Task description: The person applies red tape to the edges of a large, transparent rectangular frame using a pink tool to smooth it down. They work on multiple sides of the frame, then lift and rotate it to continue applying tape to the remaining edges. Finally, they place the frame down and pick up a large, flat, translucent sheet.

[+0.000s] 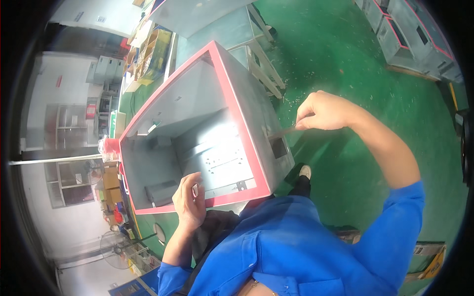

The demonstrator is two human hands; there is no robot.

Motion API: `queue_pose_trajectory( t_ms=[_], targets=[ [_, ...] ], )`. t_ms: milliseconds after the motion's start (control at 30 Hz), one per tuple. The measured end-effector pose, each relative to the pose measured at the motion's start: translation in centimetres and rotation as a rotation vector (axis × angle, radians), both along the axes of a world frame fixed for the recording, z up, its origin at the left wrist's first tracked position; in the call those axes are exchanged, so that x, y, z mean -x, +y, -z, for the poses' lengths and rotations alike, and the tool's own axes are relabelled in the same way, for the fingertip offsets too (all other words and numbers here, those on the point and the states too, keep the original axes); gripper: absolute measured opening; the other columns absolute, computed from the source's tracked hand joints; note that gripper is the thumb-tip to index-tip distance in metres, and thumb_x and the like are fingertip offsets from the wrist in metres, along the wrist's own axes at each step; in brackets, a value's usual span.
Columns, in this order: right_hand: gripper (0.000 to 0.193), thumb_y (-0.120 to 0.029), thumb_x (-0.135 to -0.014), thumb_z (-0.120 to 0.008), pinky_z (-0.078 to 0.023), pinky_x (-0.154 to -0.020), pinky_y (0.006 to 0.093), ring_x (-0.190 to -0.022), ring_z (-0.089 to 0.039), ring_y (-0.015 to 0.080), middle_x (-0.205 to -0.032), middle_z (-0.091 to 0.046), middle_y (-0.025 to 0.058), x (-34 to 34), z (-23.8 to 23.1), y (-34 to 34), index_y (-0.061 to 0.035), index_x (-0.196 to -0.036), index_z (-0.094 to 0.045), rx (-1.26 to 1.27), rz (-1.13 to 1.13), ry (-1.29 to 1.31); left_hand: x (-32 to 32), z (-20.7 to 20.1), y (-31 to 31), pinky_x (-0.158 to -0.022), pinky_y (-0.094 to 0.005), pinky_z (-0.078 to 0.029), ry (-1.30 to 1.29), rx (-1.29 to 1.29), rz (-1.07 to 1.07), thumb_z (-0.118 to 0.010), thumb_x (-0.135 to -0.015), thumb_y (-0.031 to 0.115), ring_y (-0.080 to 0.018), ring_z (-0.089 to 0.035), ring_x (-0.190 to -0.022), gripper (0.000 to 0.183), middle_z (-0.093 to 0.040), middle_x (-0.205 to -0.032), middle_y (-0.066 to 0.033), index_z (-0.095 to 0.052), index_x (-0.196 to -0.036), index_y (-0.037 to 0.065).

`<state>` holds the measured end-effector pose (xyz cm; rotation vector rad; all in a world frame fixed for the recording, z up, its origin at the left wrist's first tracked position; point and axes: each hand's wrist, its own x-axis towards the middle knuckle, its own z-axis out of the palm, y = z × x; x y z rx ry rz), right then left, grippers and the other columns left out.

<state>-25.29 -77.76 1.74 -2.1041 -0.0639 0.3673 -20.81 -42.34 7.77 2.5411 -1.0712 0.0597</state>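
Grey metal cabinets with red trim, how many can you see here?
3: the open grey cabinet that the left hand grips and the right hand works on with a thin tool, and two on the floor top right. Others may be hidden.

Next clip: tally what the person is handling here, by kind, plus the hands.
Open metal box with red rim: 1
Thin tool held at the box's side: 1
Hands: 2, left hand on the near rim, right hand holding the tool
Total: 4
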Motion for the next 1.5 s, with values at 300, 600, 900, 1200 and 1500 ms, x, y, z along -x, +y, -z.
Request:
queue_pose_trajectory(
  t_ms=[300,600,900,1200,1500],
  targets=[
    [0.020,-0.022,-0.074,-0.061,-0.046,-0.070,0.0340,-0.079,-0.060,0.0261,-0.082,-0.064,0.0125,0.4,1.0,0.0,-0.0075,-0.086,-0.067,-0.025,-0.003,-0.012,0.0,-0.4,-0.4,-0.054,-0.0293,-0.042,-0.006,-0.002,0.025,-0.054,-0.076,0.000,-0.0241,-0.055,-0.063,0.024,-0.057,-0.086,-0.0142,-0.050,-0.100,-0.001],
    [0.019,-0.020,-0.080,-0.060,-0.041,-0.059,0.0248,-0.062,-0.052,0.0088,-0.063,-0.059,0.0019,1.3,-1.4,1.3,-0.0022,-0.077,-0.064,-0.462,0.117,0.005,-0.1,0.1,-0.1,-0.054,-0.0292,-0.043,0.002,0.010,0.012,-0.054,-0.074,-0.001,-0.0249,-0.054,-0.062,0.025,-0.057,-0.085,-0.0137,-0.051,-0.099,0.000],
    [0.015,-0.017,-0.083,-0.052,-0.037,-0.047,0.0219,-0.051,-0.046,0.0064,-0.062,-0.053,-0.0004,5.2,1.9,0.8,-0.0046,-0.080,-0.061,-0.306,0.327,0.031,0.0,-0.1,-0.1,-0.055,-0.0302,-0.043,-0.010,-0.014,0.015,-0.054,-0.074,-0.001,-0.0254,-0.054,-0.063,0.026,-0.057,-0.085,-0.0139,-0.051,-0.099,0.000],
    [0.019,-0.013,-0.079,-0.056,-0.046,-0.069,0.0325,-0.076,-0.061,0.0220,-0.083,-0.064,0.0138,3.2,1.6,5.4,-0.0003,-0.090,-0.063,-0.173,0.204,0.041,0.2,0.0,0.1,-0.055,-0.0308,-0.043,-0.021,-0.028,0.014,-0.055,-0.072,-0.002,-0.0258,-0.054,-0.063,0.028,-0.057,-0.084,-0.0137,-0.051,-0.099,0.000],
    [0.018,-0.012,-0.078,-0.056,-0.046,-0.069,0.0311,-0.075,-0.061,0.0211,-0.081,-0.064,0.0138,3.3,1.1,4.3,-0.0017,-0.090,-0.064,-0.147,0.255,0.081,0.1,0.2,0.1,-0.056,-0.0308,-0.044,-0.009,-0.021,0.005,-0.055,-0.071,-0.002,-0.0261,-0.056,-0.065,0.028,-0.057,-0.081,-0.0137,-0.051,-0.099,-0.001]
  ],
)
